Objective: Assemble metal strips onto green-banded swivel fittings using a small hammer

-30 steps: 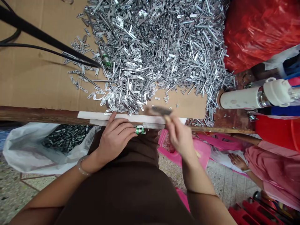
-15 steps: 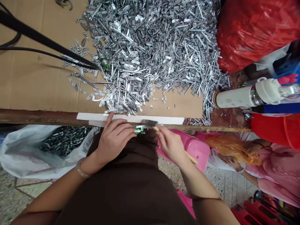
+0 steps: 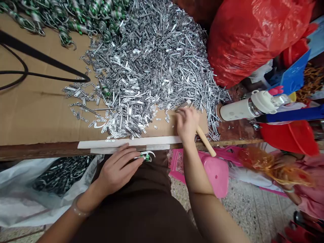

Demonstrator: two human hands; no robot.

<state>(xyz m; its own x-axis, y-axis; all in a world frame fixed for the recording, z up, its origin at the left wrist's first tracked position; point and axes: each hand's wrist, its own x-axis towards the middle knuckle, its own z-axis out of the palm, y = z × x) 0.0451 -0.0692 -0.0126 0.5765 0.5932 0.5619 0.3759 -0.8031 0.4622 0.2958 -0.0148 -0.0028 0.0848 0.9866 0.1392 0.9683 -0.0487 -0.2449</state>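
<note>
My left hand [image 3: 116,168] rests just below the table edge, its fingertips pinching a small green-and-silver metal clip with a curved hook [image 3: 146,156]. My right hand [image 3: 186,124] grips a small hammer [image 3: 204,140] by its wooden handle, and the metal head [image 3: 183,105] lies just beyond my fingers. That hand is over the brown cardboard [image 3: 32,114], at the near edge of a large heap of perforated aluminium strips [image 3: 152,67]. Loose strips lie scattered around the heap. Similar green-banded metal parts [image 3: 76,17] are piled at the top left.
A white strip [image 3: 126,142] lines the wooden table edge. Below left is a white bag of dark metal parts [image 3: 60,175]. A red plastic bag [image 3: 253,40] and white bottle [image 3: 243,109] stand at right. A co-worker's pink sleeve [image 3: 308,189] shows at lower right.
My right hand has carried the hammer forward from the table edge, over the cardboard. The view has shifted, bringing the green-banded pile into sight. My left hand still holds the clip.
</note>
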